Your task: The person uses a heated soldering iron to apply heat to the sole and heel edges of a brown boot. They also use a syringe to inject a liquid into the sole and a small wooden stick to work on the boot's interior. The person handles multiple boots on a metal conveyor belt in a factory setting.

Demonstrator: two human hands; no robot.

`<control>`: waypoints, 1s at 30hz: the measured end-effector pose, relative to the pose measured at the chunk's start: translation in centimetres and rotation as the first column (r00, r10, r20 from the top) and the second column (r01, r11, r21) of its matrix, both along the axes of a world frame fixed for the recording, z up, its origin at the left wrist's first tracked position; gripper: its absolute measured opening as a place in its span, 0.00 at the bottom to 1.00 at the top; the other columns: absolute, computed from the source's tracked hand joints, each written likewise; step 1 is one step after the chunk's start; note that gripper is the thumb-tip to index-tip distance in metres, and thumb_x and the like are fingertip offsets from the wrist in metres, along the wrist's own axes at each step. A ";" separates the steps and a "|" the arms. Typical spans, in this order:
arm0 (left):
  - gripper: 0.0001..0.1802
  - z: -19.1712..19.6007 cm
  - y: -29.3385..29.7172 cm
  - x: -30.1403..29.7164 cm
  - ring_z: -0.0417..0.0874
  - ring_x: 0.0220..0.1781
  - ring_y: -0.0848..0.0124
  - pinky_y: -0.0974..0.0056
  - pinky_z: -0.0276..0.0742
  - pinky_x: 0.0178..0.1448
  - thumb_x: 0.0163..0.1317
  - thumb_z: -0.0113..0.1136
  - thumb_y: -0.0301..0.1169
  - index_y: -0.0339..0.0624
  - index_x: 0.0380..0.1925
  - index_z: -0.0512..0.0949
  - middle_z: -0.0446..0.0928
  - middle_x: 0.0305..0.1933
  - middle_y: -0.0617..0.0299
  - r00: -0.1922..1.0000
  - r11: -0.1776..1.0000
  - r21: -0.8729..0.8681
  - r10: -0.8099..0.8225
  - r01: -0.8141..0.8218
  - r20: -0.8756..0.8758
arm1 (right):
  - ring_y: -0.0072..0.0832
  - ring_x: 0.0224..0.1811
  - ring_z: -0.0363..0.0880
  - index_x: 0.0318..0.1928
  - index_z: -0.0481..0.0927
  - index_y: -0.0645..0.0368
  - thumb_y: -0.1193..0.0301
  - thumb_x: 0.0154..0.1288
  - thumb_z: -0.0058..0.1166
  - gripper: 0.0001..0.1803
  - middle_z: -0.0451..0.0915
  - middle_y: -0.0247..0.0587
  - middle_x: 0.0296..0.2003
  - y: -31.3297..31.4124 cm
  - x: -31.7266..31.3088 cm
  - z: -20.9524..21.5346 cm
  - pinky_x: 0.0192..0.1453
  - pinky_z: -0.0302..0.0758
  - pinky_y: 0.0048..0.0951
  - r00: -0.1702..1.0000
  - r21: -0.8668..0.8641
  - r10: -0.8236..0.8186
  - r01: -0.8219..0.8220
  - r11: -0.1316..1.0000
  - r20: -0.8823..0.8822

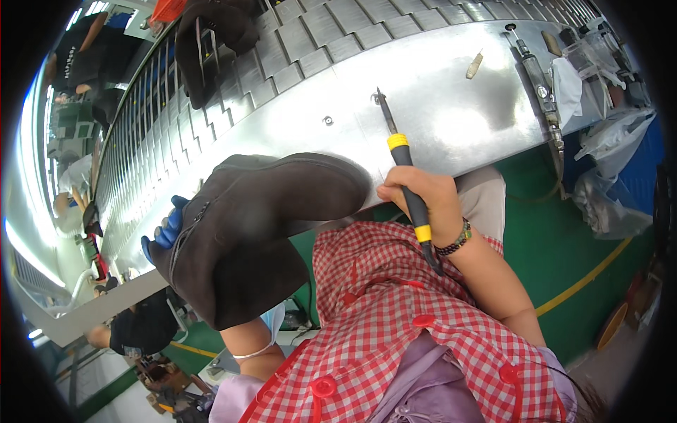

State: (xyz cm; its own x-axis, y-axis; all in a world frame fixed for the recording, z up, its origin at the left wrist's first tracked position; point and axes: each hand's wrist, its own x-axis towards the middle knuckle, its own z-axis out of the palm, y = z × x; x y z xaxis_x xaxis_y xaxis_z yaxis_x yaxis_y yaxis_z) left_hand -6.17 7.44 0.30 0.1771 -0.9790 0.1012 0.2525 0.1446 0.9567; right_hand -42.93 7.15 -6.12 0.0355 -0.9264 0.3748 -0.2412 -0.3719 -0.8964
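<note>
A dark brown ankle boot lies on its side at the near edge of the metal bench, its toe to the right and its shaft toward me. My left hand grips it from the far left; only blue-covered fingertips show past the zip, and the boot hides the rest. In my right hand is a soldering iron with a black and yellow handle, fingers wrapped round it. Its metal tip points away over the bench, apart from the boot. A cord leaves the handle's near end.
Behind the metal bench runs a slatted conveyor carrying another dark boot. A small tan-handled tool lies at the far right, near a metal air tool and plastic bags. Other people work at the left.
</note>
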 end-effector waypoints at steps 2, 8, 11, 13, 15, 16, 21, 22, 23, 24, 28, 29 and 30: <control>0.30 0.3 0.1 0.0 0.69 0.71 0.67 0.59 0.51 0.81 0.82 0.33 0.45 0.36 0.73 0.58 0.69 0.70 0.54 0.991 1.000 0.000 -0.008 0.009 -0.132 | 0.35 0.31 0.86 0.41 0.80 0.56 0.74 0.60 0.69 0.12 0.85 0.40 0.34 -0.9 0.8 -0.4 0.35 0.79 0.31 1.000 -0.021 0.000 0.000 1.000 -0.014; 0.29 1.0 0.5 -0.6 0.68 0.72 0.68 0.59 0.50 0.82 0.82 0.35 0.43 0.35 0.72 0.59 0.69 0.70 0.54 0.940 0.997 -0.003 -0.068 0.071 -0.334 | 0.41 0.32 0.86 0.45 0.69 0.52 0.70 0.59 0.67 0.19 0.85 0.38 0.34 -1.8 2.2 -0.4 0.36 0.80 0.37 0.994 0.047 0.062 -0.058 0.997 -0.085; 0.29 0.7 0.8 -1.1 0.69 0.70 0.67 0.56 0.49 0.81 0.78 0.40 0.44 0.39 0.71 0.61 0.71 0.68 0.56 0.993 0.997 0.006 0.080 -0.081 0.083 | 0.41 0.31 0.86 0.45 0.69 0.53 0.71 0.58 0.66 0.19 0.84 0.37 0.33 -2.0 2.4 -0.1 0.35 0.80 0.37 0.992 0.105 0.102 -0.095 0.990 -0.069; 0.30 0.3 1.0 -1.2 0.70 0.68 0.67 0.53 0.48 0.81 0.75 0.46 0.45 0.43 0.71 0.64 0.72 0.66 0.59 0.884 0.977 -0.029 0.205 -0.213 0.419 | 0.40 0.30 0.85 0.45 0.70 0.53 0.72 0.58 0.65 0.18 0.83 0.37 0.31 -2.1 2.6 0.2 0.34 0.79 0.37 0.990 0.124 0.126 -0.116 0.985 -0.070; 0.31 0.0 1.1 -1.0 0.71 0.67 0.66 0.51 0.48 0.80 0.72 0.50 0.46 0.46 0.70 0.65 0.73 0.64 0.60 0.713 0.961 -0.091 0.256 -0.262 0.652 | 0.39 0.28 0.84 0.44 0.70 0.54 0.74 0.57 0.65 0.17 0.81 0.36 0.29 -2.1 2.8 0.4 0.33 0.78 0.36 0.991 0.129 0.120 -0.111 0.985 -0.063; 0.31 -0.1 1.2 -1.0 0.71 0.66 0.66 0.50 0.48 0.80 0.71 0.52 0.47 0.47 0.70 0.66 0.74 0.64 0.60 0.708 0.940 -0.078 0.302 -0.332 0.638 | 0.39 0.28 0.84 0.43 0.71 0.54 0.74 0.57 0.64 0.17 0.81 0.36 0.29 -2.1 2.9 0.5 0.32 0.78 0.35 0.992 0.132 0.116 -0.108 0.985 -0.056; 0.32 0.3 1.0 -1.2 0.74 0.65 0.63 0.52 0.54 0.78 0.74 0.46 0.49 0.41 0.69 0.65 0.75 0.63 0.56 0.911 0.919 0.058 0.376 -0.390 0.172 | 0.37 0.36 0.90 0.40 0.69 0.57 0.82 0.55 0.63 0.17 0.87 0.47 0.36 -1.7 3.4 0.7 0.39 0.83 0.28 0.987 0.082 0.074 -0.063 0.995 -0.143; 0.32 0.4 0.9 -1.5 0.74 0.64 0.63 0.52 0.56 0.78 0.75 0.44 0.50 0.38 0.68 0.65 0.75 0.62 0.55 0.918 0.914 0.089 0.392 -0.396 0.056 | 0.37 0.37 0.90 0.40 0.69 0.57 0.82 0.54 0.63 0.17 0.87 0.48 0.36 -1.7 3.5 0.6 0.39 0.83 0.28 0.988 0.055 0.063 -0.056 0.997 -0.141; 0.32 0.5 0.9 -1.8 0.75 0.63 0.63 0.53 0.58 0.77 0.76 0.42 0.51 0.36 0.68 0.65 0.76 0.62 0.54 0.911 0.910 0.120 0.407 -0.398 -0.062 | 0.36 0.37 0.90 0.40 0.69 0.57 0.82 0.54 0.63 0.17 0.87 0.47 0.36 -1.7 3.5 0.5 0.39 0.83 0.28 0.989 0.047 0.059 -0.053 0.997 -0.138; 0.33 0.7 0.9 -1.9 0.76 0.63 0.62 0.54 0.60 0.76 0.78 0.39 0.51 0.34 0.67 0.66 0.76 0.61 0.53 0.915 0.938 0.114 0.344 -0.326 -0.209 | 0.36 0.37 0.90 0.40 0.69 0.57 0.83 0.54 0.63 0.18 0.87 0.47 0.36 -1.7 3.6 0.4 0.39 0.83 0.28 0.989 0.041 0.059 -0.054 0.998 -0.132; 0.35 1.2 0.8 -1.3 0.80 0.57 0.63 0.56 0.64 0.74 0.80 0.33 0.52 0.29 0.66 0.64 0.82 0.51 0.52 0.883 0.974 0.087 0.226 -0.209 -0.411 | 0.34 0.26 0.85 0.40 0.72 0.56 0.79 0.54 0.62 0.15 0.85 0.40 0.33 -1.8 3.9 0.1 0.31 0.80 0.30 0.995 -0.029 0.014 -0.018 0.999 -0.104; 0.34 1.3 0.7 -0.8 0.81 0.56 0.64 0.56 0.64 0.74 0.80 0.33 0.52 0.30 0.66 0.64 0.83 0.49 0.52 0.890 0.969 0.102 0.248 -0.226 -0.382 | 0.34 0.26 0.85 0.40 0.72 0.56 0.79 0.54 0.62 0.15 0.86 0.40 0.33 -1.8 3.9 0.0 0.31 0.80 0.30 0.995 -0.028 0.017 -0.020 0.999 -0.098; 0.33 1.3 0.6 -0.3 0.80 0.56 0.64 0.56 0.65 0.74 0.80 0.33 0.51 0.30 0.66 0.64 0.81 0.49 0.52 0.934 0.984 0.094 0.173 -0.150 -0.313 | 0.34 0.26 0.85 0.40 0.72 0.56 0.79 0.54 0.62 0.15 0.86 0.40 0.33 -1.8 4.0 0.0 0.31 0.80 0.30 0.995 -0.031 0.016 -0.019 0.999 -0.096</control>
State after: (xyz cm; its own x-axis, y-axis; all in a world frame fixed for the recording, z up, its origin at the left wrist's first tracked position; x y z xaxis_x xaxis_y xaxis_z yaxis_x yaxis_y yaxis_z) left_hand -6.52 8.02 1.61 0.3455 -0.9370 -0.0521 0.5246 0.1469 0.8386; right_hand -38.94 5.39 -6.14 0.0888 -0.9128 0.3985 -0.3180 -0.4052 -0.8571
